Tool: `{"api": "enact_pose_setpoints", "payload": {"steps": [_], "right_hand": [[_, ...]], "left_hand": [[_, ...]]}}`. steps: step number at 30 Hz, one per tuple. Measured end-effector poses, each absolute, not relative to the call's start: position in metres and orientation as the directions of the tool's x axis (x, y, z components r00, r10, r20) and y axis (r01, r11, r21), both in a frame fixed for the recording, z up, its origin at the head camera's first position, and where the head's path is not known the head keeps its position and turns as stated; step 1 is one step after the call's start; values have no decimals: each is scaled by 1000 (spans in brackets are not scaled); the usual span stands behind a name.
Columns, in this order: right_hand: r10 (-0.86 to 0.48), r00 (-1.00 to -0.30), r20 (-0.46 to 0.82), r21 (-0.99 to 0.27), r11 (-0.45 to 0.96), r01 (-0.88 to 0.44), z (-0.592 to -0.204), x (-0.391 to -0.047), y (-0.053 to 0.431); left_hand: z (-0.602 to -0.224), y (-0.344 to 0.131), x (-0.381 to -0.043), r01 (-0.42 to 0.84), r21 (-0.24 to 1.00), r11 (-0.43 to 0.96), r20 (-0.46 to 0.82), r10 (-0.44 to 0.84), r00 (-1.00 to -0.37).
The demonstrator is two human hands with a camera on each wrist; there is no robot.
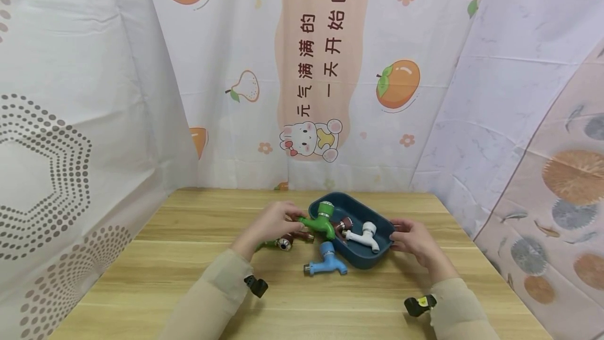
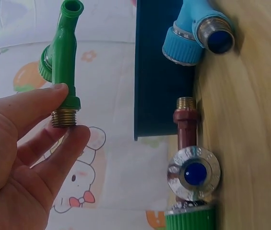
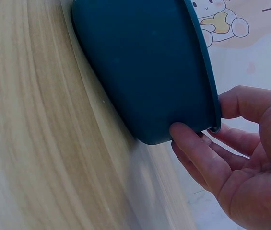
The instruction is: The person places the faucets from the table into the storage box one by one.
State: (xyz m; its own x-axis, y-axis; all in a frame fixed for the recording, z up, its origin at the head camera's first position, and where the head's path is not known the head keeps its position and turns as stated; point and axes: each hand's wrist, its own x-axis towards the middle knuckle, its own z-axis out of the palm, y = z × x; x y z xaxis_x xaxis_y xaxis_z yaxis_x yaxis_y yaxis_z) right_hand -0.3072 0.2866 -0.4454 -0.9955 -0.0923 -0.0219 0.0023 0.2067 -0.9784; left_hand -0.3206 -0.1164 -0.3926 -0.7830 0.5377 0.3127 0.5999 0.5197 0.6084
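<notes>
My left hand (image 1: 276,219) pinches a green faucet (image 1: 322,224) by its threaded brass end, holding it over the left rim of a dark blue bin (image 1: 360,262). In the left wrist view the held faucet's spout points up, away from the fingers. My right hand (image 1: 415,240) grips the bin's right end, fingers at the rim and against the outer wall (image 3: 145,72). Inside the bin lie a white faucet (image 1: 360,237) and a dark red faucet (image 1: 346,223), the latter partly hidden. Just outside it, a blue faucet (image 1: 325,265) lies on the table.
Below and beside my left hand another dark red faucet (image 2: 187,132) lies on the wooden table (image 1: 302,308), touching or close to a second green faucet (image 2: 190,219), mostly hidden. A printed curtain (image 1: 245,135) hangs behind the table, with more cloth at both sides.
</notes>
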Motion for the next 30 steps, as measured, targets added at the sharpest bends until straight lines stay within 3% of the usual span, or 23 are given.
{"api": "enact_pose_setpoints", "payload": {"steps": [19,30], "right_hand": [[-87,-996,-31,-978,207,12,-444,-306,285],[-82,-996,-25,-979,202,8,-443,-305,285]], "left_hand": [[-387,-91,-340,640,524,561,319,568,-759],[-381,-77,-348,618,517,592,258,581,-772]]}}
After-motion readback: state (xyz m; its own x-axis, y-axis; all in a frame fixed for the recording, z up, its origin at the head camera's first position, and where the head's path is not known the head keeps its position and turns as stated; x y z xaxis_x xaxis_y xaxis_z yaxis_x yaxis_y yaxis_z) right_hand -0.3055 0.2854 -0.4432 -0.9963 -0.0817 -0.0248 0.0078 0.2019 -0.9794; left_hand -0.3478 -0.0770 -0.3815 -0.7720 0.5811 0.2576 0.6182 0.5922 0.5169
